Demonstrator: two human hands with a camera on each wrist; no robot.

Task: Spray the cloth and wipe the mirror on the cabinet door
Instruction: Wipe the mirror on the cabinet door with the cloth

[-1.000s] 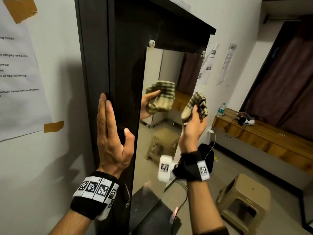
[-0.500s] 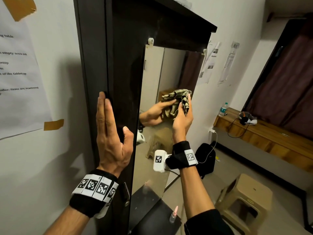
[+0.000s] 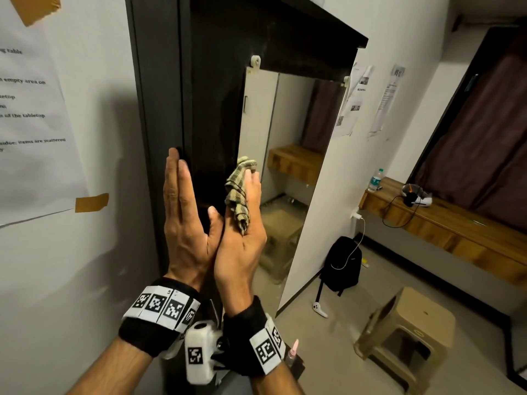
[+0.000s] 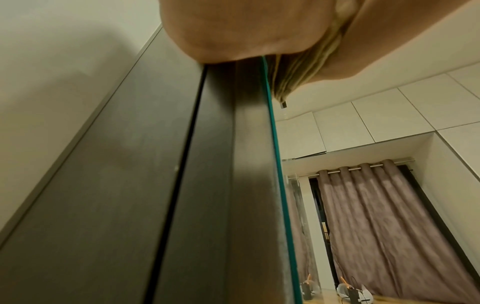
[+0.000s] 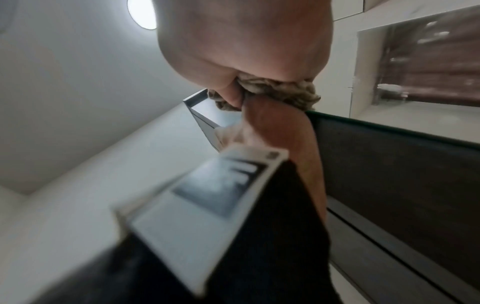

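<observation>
My left hand (image 3: 185,212) lies flat with straight fingers on the edge of the dark cabinet door (image 3: 214,109). Right beside it, my right hand (image 3: 246,206) presses a bunched green-checked cloth (image 3: 238,195) against the left edge of the mirror (image 3: 291,155). In the right wrist view the cloth (image 5: 280,92) is bunched under the palm with the thumb tucked into it. The left wrist view shows the cloth (image 4: 298,67) against the mirror's green glass edge (image 4: 278,185). A small bottle with a pink tip (image 3: 292,352) stands low behind my right wrist.
A white wall with taped paper sheets (image 3: 31,124) is at the left. On the floor to the right are a black backpack (image 3: 342,263) and a tan plastic stool (image 3: 407,334). A wooden ledge (image 3: 445,220) with a water bottle runs under dark curtains.
My right hand has carried the cloth left and down across the mirror, from its right side to its left edge beside my left hand. The left hand has stayed on the door.
</observation>
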